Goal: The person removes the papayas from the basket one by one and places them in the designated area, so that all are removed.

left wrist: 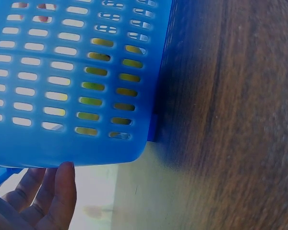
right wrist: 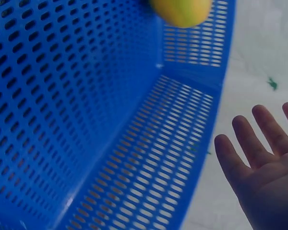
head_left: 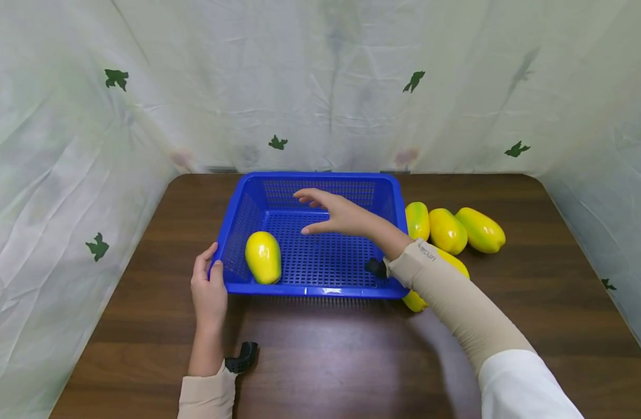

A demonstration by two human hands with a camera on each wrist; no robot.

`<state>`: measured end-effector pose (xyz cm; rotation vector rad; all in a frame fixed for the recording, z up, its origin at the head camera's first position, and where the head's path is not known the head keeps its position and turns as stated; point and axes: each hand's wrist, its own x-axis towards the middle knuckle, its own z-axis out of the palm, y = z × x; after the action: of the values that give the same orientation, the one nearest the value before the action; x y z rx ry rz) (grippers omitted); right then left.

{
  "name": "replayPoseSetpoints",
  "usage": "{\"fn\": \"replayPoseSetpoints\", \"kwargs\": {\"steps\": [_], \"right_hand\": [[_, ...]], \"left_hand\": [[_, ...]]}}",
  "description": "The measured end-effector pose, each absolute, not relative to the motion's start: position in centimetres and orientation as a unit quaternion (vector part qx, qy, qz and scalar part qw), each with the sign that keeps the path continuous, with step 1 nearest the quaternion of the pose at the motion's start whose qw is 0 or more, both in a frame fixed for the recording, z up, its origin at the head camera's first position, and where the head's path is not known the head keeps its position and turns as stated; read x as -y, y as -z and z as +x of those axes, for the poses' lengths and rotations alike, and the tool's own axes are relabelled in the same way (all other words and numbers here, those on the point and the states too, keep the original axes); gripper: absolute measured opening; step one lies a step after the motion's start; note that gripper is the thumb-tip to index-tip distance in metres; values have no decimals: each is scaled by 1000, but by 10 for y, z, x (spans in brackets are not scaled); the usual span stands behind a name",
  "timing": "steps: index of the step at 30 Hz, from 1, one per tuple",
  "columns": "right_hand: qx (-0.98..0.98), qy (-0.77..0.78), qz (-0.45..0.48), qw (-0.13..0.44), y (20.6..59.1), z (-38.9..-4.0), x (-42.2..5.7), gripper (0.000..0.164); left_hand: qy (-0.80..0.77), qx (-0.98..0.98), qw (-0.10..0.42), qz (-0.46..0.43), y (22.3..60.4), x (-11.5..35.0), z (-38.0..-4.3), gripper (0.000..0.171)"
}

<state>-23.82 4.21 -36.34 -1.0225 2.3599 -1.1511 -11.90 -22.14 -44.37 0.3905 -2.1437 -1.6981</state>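
A blue plastic basket with slotted walls sits on the brown table. My left hand grips its left rim, thumb over the edge and fingers outside; in the left wrist view those fingers show at the rim. One glossy, mango-shaped yellow fruit with a green tinge lies in the basket's front left corner. My right hand hovers over the middle of the basket, fingers spread and holding nothing. In the right wrist view, the same fruit shows at the top edge.
Several similar yellow fruits lie on the table right of the basket, partly hidden by the right forearm and the basket wall. A pale curtain with green leaf shapes surrounds the wooden table at the back and sides.
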Motion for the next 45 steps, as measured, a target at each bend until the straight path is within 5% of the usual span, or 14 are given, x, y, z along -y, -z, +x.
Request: {"fn": "replayPoseSetpoints", "kwargs": {"steps": [22, 45], "right_hand": [[-803, 379, -371, 273, 399, -249, 24, 75], [-840, 265, -379, 283, 407, -242, 52, 76]], "left_hand": [[605, 761, 189, 139, 442, 221, -119, 34], [605, 762, 188, 136, 443, 221, -119, 34]]}}
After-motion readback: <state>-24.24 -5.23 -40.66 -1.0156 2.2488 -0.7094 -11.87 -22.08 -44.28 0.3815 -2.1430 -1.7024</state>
